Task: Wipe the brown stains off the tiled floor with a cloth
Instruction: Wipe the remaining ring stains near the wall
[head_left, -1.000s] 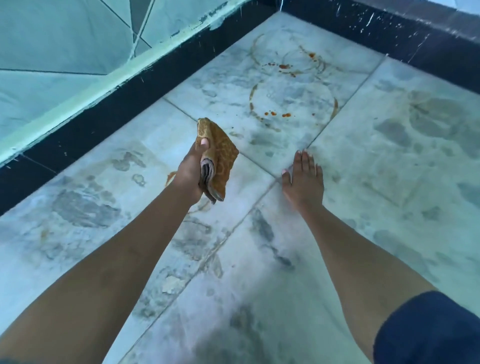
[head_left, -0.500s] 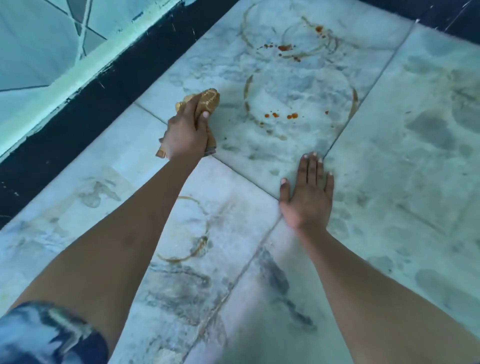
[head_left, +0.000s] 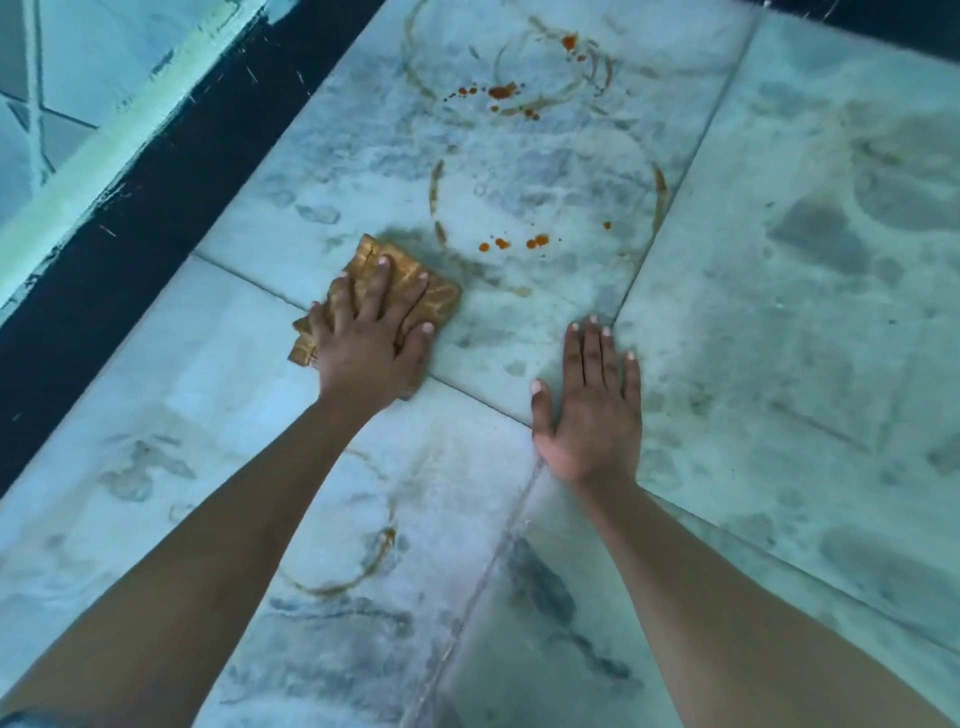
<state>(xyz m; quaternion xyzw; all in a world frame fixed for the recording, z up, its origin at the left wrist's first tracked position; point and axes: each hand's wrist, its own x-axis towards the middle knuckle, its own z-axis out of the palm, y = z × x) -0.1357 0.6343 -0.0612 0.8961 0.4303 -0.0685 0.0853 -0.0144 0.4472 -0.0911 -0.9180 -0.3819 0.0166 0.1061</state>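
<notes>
Black skirting band (head_left: 156, 197) runs diagonally down the left, with a pale painted ledge (head_left: 130, 98) beyond it.

Left arm (head_left: 208, 545) enters bottom-left, nearly straight, reaching up and right. Left hand (head_left: 371, 343) is palm-down on the cloth (head_left: 426, 291), fingers spread and straight, pressing it flat. No curl, no pinch.

Cloth is tan-brown and folded, lying flat on the tiled floor (head_left: 779, 364) at the near-left corner of the far tile, just past the grout line. It sits cornerwise: one corner points away up-frame, another to the right. The hand covers its near half, so I can't call the long axis.

Faint ring (head_left: 363, 571) on the near tile, beside the left forearm.

Right of the cloth is a brown ring stain (head_left: 660, 197) with orange-brown drops (head_left: 519, 243) inside it. The cloth's right corner is near the ring's lower-left arc; contact unclear. Upper stains (head_left: 501, 92), rings plus drops, lie farther up the same tile.

Right arm (head_left: 701, 571) enters bottom-right, straight. Right hand (head_left: 592, 410) lies flat on the floor over the grout joint, fingers together and pointing away, thumb out left, holding nothing.
</notes>
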